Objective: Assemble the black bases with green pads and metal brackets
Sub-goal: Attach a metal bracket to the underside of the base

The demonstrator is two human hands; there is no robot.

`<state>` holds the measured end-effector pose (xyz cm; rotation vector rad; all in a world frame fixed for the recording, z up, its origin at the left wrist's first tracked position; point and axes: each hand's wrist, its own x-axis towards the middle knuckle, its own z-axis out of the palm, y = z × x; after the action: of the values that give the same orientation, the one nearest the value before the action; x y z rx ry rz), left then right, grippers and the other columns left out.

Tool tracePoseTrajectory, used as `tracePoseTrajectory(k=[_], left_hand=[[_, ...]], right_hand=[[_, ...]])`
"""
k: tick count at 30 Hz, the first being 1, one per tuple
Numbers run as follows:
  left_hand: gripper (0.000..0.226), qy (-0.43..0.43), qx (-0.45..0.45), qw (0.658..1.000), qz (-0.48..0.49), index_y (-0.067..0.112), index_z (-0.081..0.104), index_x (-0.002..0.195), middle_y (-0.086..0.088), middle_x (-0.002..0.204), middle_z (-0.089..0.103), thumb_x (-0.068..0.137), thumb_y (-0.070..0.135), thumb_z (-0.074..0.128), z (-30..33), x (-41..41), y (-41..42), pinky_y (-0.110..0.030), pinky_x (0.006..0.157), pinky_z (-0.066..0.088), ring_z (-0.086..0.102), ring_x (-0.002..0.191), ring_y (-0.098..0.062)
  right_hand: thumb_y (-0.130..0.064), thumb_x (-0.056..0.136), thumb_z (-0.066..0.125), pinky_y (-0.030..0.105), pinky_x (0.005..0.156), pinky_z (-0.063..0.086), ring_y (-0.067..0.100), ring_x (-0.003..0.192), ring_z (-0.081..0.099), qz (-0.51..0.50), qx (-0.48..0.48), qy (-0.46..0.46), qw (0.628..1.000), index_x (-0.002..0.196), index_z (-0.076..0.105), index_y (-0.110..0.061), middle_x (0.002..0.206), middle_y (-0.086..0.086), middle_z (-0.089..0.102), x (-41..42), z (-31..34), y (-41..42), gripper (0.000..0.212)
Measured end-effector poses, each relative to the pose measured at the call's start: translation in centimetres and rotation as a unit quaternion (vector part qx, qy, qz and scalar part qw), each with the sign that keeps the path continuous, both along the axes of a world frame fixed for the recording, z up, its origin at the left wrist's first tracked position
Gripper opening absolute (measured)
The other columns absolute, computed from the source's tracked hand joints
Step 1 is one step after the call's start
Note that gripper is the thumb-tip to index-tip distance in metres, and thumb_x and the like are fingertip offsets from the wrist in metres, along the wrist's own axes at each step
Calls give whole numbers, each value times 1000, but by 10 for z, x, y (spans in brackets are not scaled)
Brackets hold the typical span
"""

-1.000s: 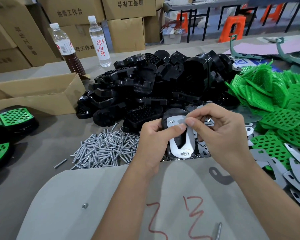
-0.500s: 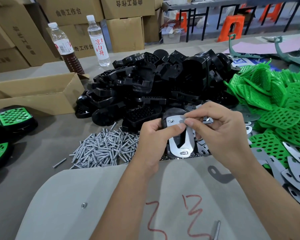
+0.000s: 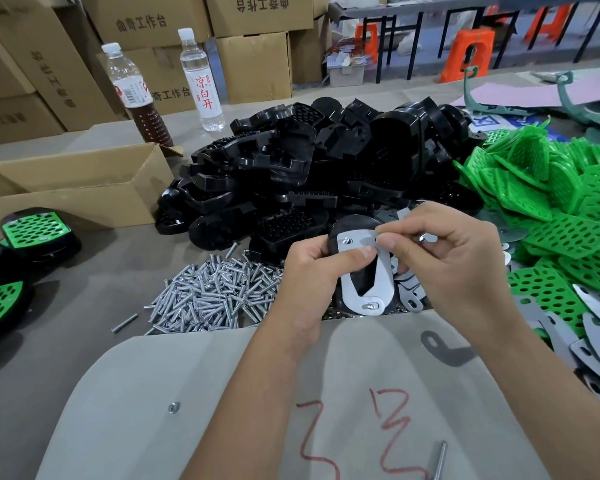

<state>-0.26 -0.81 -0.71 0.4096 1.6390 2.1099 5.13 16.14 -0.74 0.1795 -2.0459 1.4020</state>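
Observation:
My left hand [image 3: 312, 278] grips a black base [image 3: 352, 225] held upright, its thumb pressing on the metal bracket [image 3: 381, 289] that lies on the base's face. A pin sits in the bracket's top left hole and another in the bottom hole. My right hand [image 3: 454, 258] pinches the bracket's upper right corner between thumb and forefinger. Behind lies a heap of black bases [image 3: 312, 168], to the right a heap of green pads [image 3: 561, 209], and loose metal brackets [image 3: 596, 327] spread at the right.
A pile of silver pins [image 3: 208, 296] lies left of my hands. Finished bases with green pads [image 3: 35, 230] sit at the far left beside an open cardboard box [image 3: 73, 192]. Two bottles [image 3: 201, 81] stand at the back. A grey board [image 3: 222, 393] covers the near table.
Both hands stay on the base and bracket; my right fingers have shifted slightly at the bracket's top corner. The view has moved a little.

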Motion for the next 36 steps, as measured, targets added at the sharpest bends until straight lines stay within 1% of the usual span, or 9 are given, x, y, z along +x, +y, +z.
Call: tracePoseTrajectory(k=[3,6,11,15,19,23,28,33,36], left_hand=[[11,-2,-4,1000,3,7,81,99,-8,90,78,89,9,75,0,0,0,-25,66,57,74,79,-18],[10,0,-10,1000,6,5,80,98,-7,88,77,90,7,74,0,0,0,-24,65,57,73,77,-17],[18,4,-12,1000,7,7,80,96,-10,89,76,80,16,78,0,0,0,-27,67,58,73,80,-21],[10,33,-18,999,6,12,80,89,-7,84,76,80,15,77,-2,1,1,-28,67,58,73,77,-20],[15,44,-14,999,9,8,79,96,-12,90,76,84,15,75,-3,2,2,-29,71,60,73,81,-23],[18,35,-8,999,17,8,80,97,-10,90,77,82,17,76,-1,4,2,-26,69,58,73,81,-20],[20,-1,5,1000,29,9,82,104,-15,102,80,85,14,75,2,3,1,-31,75,61,77,88,-24],[24,-3,-8,1000,30,9,82,99,-16,99,79,79,20,77,4,4,2,-33,74,61,75,86,-25],[18,-5,-16,999,38,9,82,96,-14,94,79,81,19,77,3,4,2,-30,70,60,75,82,-23]], right_hand=[[-15,89,80,44,59,56,24,72,64,-17,49,11,999,92,83,-14,82,0,68,0,0,0,4],[-11,90,81,40,61,55,19,73,65,-47,128,43,990,92,83,-8,82,1,69,1,2,1,4],[-11,90,82,41,63,50,25,73,62,-84,191,72,975,87,82,-6,78,4,68,1,2,0,6],[-23,87,84,42,59,49,25,69,59,-78,131,56,987,78,78,-8,71,3,66,0,-1,1,19],[-12,84,87,49,59,53,25,71,58,-37,-26,9,999,88,78,-14,76,2,66,-2,-8,-6,10],[-10,89,82,49,59,54,24,75,60,-27,-22,2,999,85,80,-18,81,1,68,-4,-10,-6,9],[-7,93,78,48,56,56,25,82,65,-6,-10,1,1000,99,81,-16,89,-4,67,-3,-11,-4,11],[-10,89,82,43,61,54,21,73,62,-49,-17,-11,999,85,77,-13,77,-8,67,-3,-10,-8,7],[-26,97,75,33,58,48,24,64,61,-60,-23,-19,998,77,71,-11,69,-3,63,1,-9,-9,25]])
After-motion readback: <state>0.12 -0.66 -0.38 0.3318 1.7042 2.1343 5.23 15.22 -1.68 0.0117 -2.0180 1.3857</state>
